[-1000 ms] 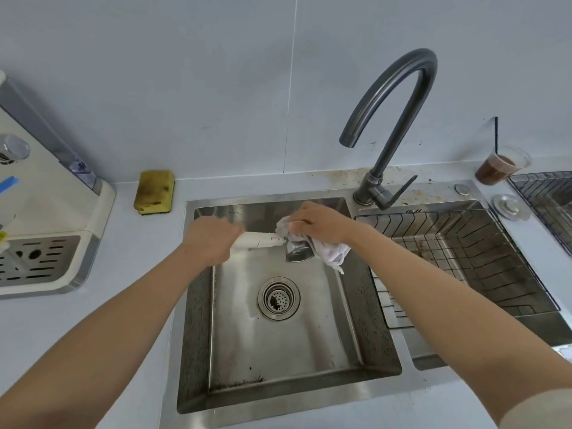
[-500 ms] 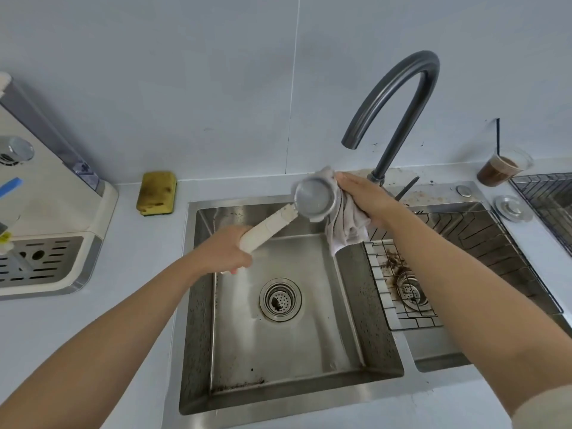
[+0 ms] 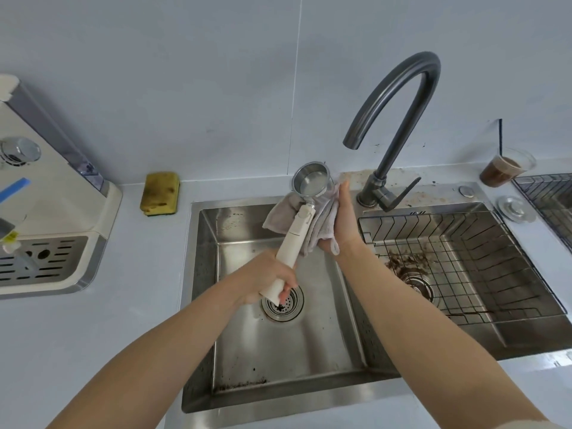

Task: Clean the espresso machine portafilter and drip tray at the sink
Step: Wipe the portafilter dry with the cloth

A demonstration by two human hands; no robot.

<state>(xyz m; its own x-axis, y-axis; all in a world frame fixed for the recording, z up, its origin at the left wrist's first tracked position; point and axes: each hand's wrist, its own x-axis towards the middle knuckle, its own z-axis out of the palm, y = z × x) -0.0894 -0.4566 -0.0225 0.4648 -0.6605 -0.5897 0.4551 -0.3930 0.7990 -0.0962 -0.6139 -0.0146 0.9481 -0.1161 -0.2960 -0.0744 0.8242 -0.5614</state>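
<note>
Above the steel sink (image 3: 278, 394), the portafilter (image 3: 311, 184) stands nearly upright, its round metal basket facing me and its white handle pointing down. My left hand (image 3: 266, 281) grips the lower end of that handle. My right hand (image 3: 343, 221) presses a pale cloth (image 3: 322, 227) against the back of the basket. The cloth hangs down behind the handle. At the far left, the drip tray (image 3: 46, 261) with its slotted grille sits in the base of the cream espresso machine (image 3: 58, 196).
A dark curved faucet (image 3: 399, 113) rises behind my right hand. A wire basket (image 3: 483, 243) holding coffee grounds fills the right basin. A yellow sponge (image 3: 160, 193) lies on the counter left of the sink. A plastic cup of brown liquid (image 3: 503, 168) stands back right.
The portafilter has swung from slanting left to nearly upright. My left hand moved down toward the drain, and my right hand with the cloth slid lower behind the basket.
</note>
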